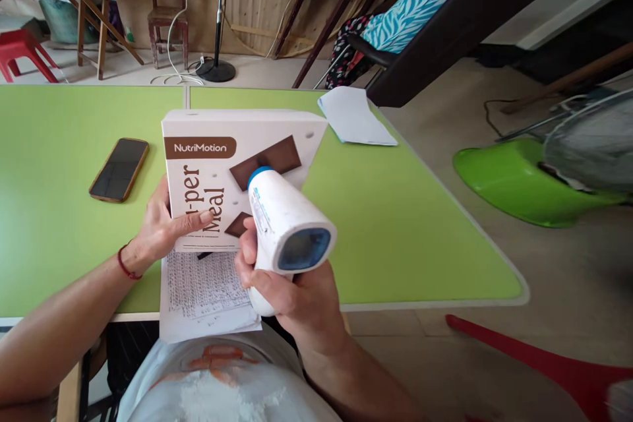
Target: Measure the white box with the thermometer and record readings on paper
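I see a white box over the near part of the green table (420, 231); I can't see inside it. The left hand (165, 224) grips the white box (210, 181) at 8 o'clock, thumb across its front. At the box's 4 o'clock, the right hand (299, 303) is wrapped around the thermometer (281, 214); its nose points to 11 o'clock, long axis running 5 to 11.
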A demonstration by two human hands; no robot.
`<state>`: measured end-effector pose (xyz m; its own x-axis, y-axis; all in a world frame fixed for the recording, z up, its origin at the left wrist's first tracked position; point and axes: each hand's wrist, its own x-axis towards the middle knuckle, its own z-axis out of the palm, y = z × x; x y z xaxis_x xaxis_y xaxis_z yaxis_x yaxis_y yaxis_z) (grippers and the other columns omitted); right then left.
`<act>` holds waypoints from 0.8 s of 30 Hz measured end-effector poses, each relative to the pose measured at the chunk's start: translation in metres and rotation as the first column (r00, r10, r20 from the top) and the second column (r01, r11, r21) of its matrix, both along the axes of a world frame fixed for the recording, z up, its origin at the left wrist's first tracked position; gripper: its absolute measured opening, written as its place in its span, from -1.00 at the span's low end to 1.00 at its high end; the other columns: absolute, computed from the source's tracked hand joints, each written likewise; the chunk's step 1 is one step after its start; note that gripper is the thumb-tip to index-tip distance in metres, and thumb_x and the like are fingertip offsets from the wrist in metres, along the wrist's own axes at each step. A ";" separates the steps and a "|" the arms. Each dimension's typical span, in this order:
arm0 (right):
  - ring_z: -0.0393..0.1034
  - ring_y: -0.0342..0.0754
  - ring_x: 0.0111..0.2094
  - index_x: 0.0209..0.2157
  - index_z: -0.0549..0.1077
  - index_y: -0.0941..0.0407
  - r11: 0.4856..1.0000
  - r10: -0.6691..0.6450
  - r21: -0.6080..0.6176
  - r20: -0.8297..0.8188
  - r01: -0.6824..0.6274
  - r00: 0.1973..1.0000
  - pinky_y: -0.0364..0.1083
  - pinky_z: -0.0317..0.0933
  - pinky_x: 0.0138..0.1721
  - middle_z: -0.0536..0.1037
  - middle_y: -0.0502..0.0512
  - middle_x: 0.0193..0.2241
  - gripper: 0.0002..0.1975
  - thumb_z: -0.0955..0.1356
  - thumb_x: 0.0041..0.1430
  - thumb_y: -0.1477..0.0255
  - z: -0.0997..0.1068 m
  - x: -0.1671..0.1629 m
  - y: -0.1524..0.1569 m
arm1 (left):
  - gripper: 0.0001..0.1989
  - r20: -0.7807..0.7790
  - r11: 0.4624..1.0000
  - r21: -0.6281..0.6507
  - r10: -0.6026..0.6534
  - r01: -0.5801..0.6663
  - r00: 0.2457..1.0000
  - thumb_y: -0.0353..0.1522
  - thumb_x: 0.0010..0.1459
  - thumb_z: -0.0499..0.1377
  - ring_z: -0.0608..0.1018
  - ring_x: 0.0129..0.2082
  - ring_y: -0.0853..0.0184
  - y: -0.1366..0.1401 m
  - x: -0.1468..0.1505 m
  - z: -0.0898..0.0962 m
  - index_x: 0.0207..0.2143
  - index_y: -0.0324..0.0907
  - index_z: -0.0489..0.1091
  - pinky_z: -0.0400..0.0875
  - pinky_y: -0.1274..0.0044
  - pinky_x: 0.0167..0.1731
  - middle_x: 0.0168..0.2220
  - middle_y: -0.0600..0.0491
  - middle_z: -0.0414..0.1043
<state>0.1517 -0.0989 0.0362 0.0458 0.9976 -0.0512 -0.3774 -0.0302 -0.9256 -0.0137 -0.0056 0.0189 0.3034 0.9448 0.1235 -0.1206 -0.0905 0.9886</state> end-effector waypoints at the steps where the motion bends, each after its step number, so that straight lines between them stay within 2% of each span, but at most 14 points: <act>1: 0.14 -0.17 -0.60 -0.24 0.38 0.03 1.000 0.003 -0.002 0.002 -0.003 1.000 -0.13 0.03 -0.64 0.28 -0.11 -0.60 -0.64 0.48 -0.13 0.36 0.002 0.000 0.001 | -0.42 -0.015 1.000 -0.001 0.004 -0.004 1.000 -0.21 -0.14 0.46 0.58 -0.23 0.10 0.000 0.000 0.001 -0.09 -0.16 0.34 0.52 0.31 -0.31 -0.16 -0.05 0.51; 6: 0.12 -0.18 -0.62 -0.30 0.37 0.04 1.000 0.011 -0.012 0.003 -0.011 1.000 -0.12 0.01 -0.65 0.28 -0.12 -0.61 -0.68 0.47 -0.13 0.33 0.005 0.001 0.005 | -0.42 -0.070 1.000 -0.011 0.005 -0.006 0.998 -0.18 -0.15 0.45 0.57 -0.26 0.10 -0.001 0.002 0.002 -0.12 -0.15 0.31 0.51 0.29 -0.32 -0.21 -0.05 0.52; 11: 0.14 -0.16 -0.61 -0.36 0.37 0.04 0.999 0.051 0.006 -0.009 -0.051 0.999 -0.11 0.03 -0.64 0.28 -0.10 -0.62 -0.73 0.47 -0.11 0.32 0.001 0.002 0.009 | -0.42 -0.052 1.000 -0.021 -0.007 0.006 0.999 -0.20 -0.13 0.45 0.57 -0.22 0.10 0.000 0.003 0.001 -0.10 -0.15 0.30 0.52 0.32 -0.34 -0.14 -0.07 0.50; 24: 0.18 -0.17 -0.60 -0.35 0.39 0.06 0.999 0.052 0.011 -0.017 -0.051 0.999 -0.13 0.04 -0.60 0.32 -0.10 -0.61 -0.78 0.44 -0.09 0.40 -0.005 0.003 0.008 | -0.41 -0.046 0.999 -0.043 -0.017 0.015 0.999 -0.21 -0.16 0.46 0.57 -0.23 0.12 0.001 0.002 0.000 -0.11 -0.18 0.31 0.51 0.33 -0.30 -0.14 -0.08 0.50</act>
<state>0.1551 -0.0910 0.0312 -0.0065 0.9991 -0.0414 -0.3918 -0.0407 -0.9192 -0.0112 -0.0046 0.0188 0.3227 0.9440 0.0687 -0.0755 -0.0466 0.9961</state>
